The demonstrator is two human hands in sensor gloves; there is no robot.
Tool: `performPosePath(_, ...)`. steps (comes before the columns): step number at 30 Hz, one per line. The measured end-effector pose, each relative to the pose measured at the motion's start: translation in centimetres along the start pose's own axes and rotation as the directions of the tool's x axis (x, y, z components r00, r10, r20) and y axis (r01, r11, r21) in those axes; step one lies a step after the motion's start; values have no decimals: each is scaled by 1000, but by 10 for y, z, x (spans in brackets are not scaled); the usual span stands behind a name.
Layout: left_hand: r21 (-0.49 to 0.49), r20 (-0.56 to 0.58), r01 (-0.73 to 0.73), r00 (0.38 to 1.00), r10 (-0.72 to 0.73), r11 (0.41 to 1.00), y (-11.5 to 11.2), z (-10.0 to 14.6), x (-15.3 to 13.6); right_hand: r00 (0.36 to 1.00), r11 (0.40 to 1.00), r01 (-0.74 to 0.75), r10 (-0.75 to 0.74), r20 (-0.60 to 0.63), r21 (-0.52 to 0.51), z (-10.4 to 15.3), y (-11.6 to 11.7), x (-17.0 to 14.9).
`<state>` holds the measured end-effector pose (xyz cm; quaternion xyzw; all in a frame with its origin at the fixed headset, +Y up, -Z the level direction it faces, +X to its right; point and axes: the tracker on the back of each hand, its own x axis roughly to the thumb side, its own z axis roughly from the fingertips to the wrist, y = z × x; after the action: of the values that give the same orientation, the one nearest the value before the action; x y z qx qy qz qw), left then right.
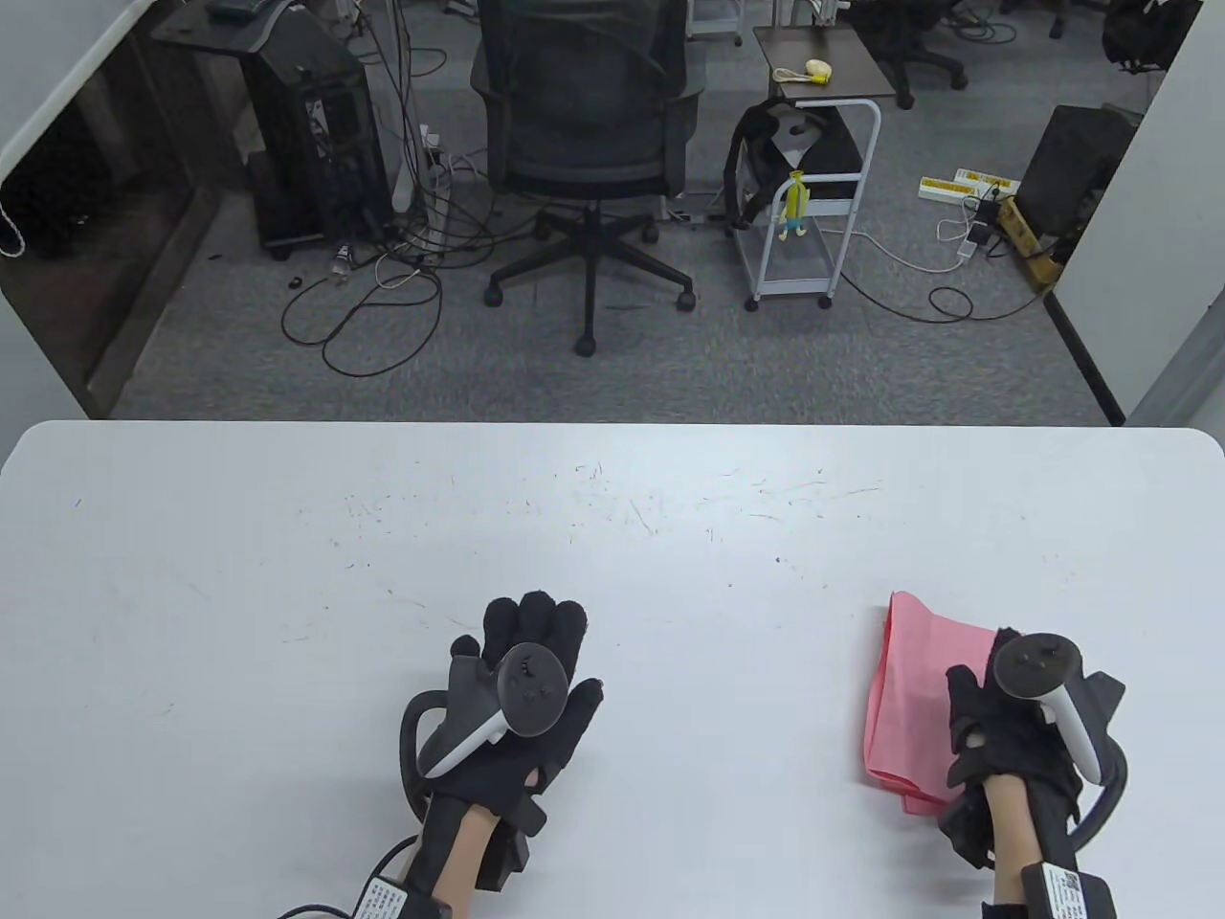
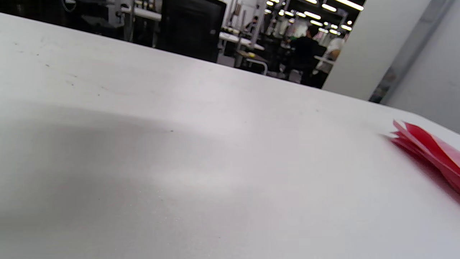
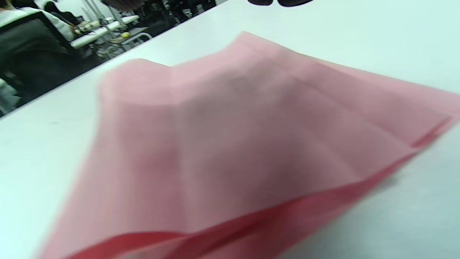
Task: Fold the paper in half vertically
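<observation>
A pink sheet of paper (image 1: 909, 699), folded over into layers, lies at the table's near right. My right hand (image 1: 976, 708) rests over its right side and grips it, fingers curled. In the right wrist view the paper (image 3: 230, 144) fills the frame, blurred, with its doubled edges showing along the bottom; my fingertips (image 3: 287, 2) barely show at the top edge. My left hand (image 1: 536, 622) lies flat on the bare table near the middle, fingers spread, holding nothing. The left wrist view shows the paper's layered corner (image 2: 427, 151) at far right.
The white table (image 1: 612, 536) carries light scratch marks across its middle. Beyond its far edge are an office chair (image 1: 589, 144), a white cart (image 1: 804, 211) and floor cables.
</observation>
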<state>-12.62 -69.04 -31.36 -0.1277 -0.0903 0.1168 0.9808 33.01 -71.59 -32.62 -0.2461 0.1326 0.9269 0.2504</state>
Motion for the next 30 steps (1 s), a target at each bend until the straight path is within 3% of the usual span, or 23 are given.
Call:
performPosePath(10, 12, -2, 21, 1000, -21, 1000, 1, 2, 3, 922, 996, -28, -5, 386, 79, 62, 9, 115)
performPosePath(16, 20, -2, 14, 1000, -14, 1000, 2, 2, 1, 871, 988, -135, 80, 484, 81, 93, 33, 167)
performPosePath(22, 14, -12, 11, 1000, -11, 1000, 2, 1, -1, 846, 980, -184, 118, 520, 76, 104, 65, 192)
performPosePath(30, 16, -36, 34, 999, -33, 999, 2, 1, -4, 837, 951, -291, 199, 510, 106, 92, 107, 193)
